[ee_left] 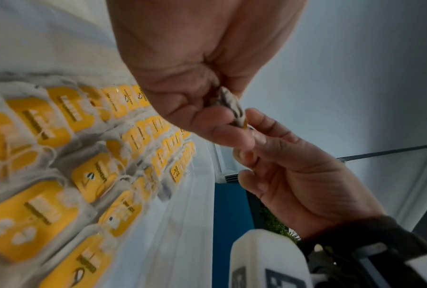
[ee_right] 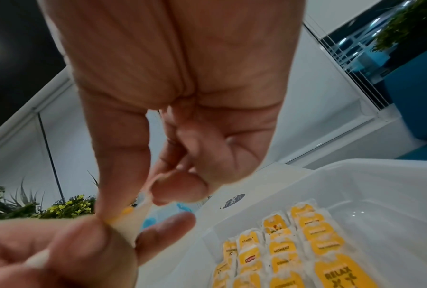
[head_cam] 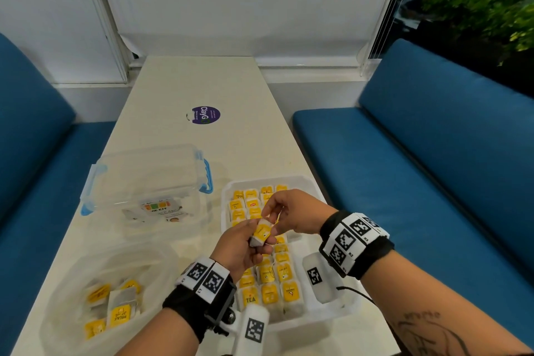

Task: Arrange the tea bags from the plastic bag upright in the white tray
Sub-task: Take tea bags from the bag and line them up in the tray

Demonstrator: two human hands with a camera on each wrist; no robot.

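A tea bag [head_cam: 263,230] with a yellow tag is held above the middle of the white tray [head_cam: 291,180]. My left hand [head_cam: 255,237] grips its lower part between thumb and fingers. My right hand [head_cam: 271,216] pinches its upper edge from the far side. The left wrist view shows the tea bag [ee_left: 233,109] edge-on between both hands. The right wrist view shows the pale paper of the tea bag [ee_right: 131,220] stretched between the two pinches. Rows of tea bags [head_cam: 271,283] with yellow tags stand in the tray. The plastic bag [head_cam: 72,283] at the near left holds several more.
A clear lidded box [head_cam: 144,182] with blue clips sits left of the tray. A round purple sticker [head_cam: 205,115] lies farther up the white table [head_cam: 202,81]. Blue benches [head_cam: 419,182] flank the table on both sides.
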